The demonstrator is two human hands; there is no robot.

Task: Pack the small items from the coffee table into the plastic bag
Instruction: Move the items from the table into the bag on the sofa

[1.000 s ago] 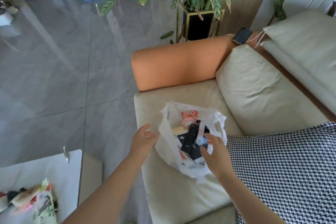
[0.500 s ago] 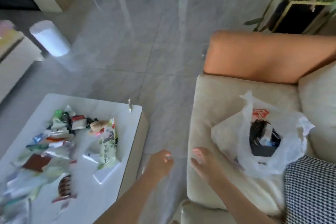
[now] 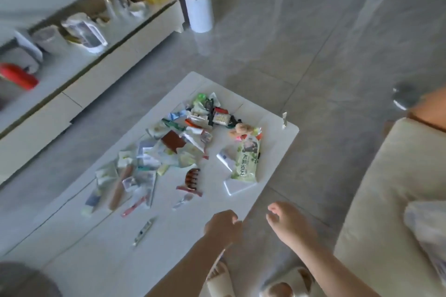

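Note:
A pile of small items (image 3: 178, 142) lies spread over the white coffee table (image 3: 272, 132): packets, a brown hair claw (image 3: 191, 179), a green wet-wipe pack (image 3: 247, 158), a small tube (image 3: 143, 230). My left hand (image 3: 223, 225) hovers over the table's near edge with loosely curled fingers and holds nothing. My right hand (image 3: 288, 223) hangs beside it over the floor, fingers relaxed, empty. The white plastic bag (image 3: 427, 226) lies on the sofa at the right edge, only partly in view.
A cream sofa (image 3: 386, 200) with an orange armrest (image 3: 432, 108) fills the right side. A low white cabinet (image 3: 96, 62) with jars and clutter runs along the left. A white cylinder (image 3: 199, 8) stands on the grey tile floor. My slippered feet (image 3: 255, 282) are below.
My view has swung left from the sofa and bag to the coffee table. Both hands have left the bag and now hang empty near the table's edge.

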